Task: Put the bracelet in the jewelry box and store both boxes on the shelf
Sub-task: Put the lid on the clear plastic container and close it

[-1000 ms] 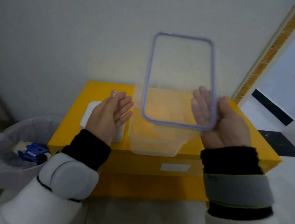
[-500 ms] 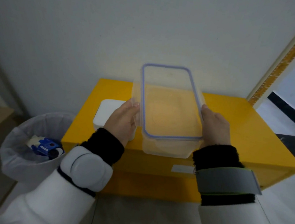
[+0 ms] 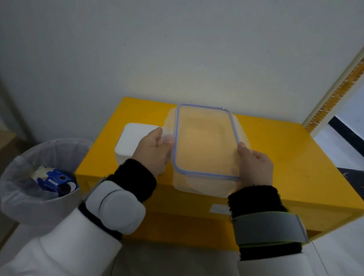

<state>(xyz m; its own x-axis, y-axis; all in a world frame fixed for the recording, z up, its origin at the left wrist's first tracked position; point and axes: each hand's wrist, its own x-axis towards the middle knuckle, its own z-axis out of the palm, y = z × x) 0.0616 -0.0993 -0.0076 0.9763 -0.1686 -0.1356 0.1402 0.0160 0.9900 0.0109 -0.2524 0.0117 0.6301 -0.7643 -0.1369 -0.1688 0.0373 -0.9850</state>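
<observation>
Waste bin (image 3: 40, 182) was seen at the far left, well apart from the work. Next came the white jewelry box (image 3: 130, 140), lid shut, resting on the yellow desk (image 3: 284, 160) just beside the left hand (image 3: 153, 153). That hand's grip was closed on the left long edge of the blue-rimmed lid (image 3: 205, 140), which was held between both hands over the clear container (image 3: 196, 185) (its base on the desk, near the front edge). The lid's long axis ran away from the person, roughly in line with the container's but skewed a little, so the seating move was judged to turn on squaring the rim. The right hand (image 3: 255, 164) was closed on the opposite long edge, equally near. No bracelet could be made out; it was presumably inside the white box.
</observation>
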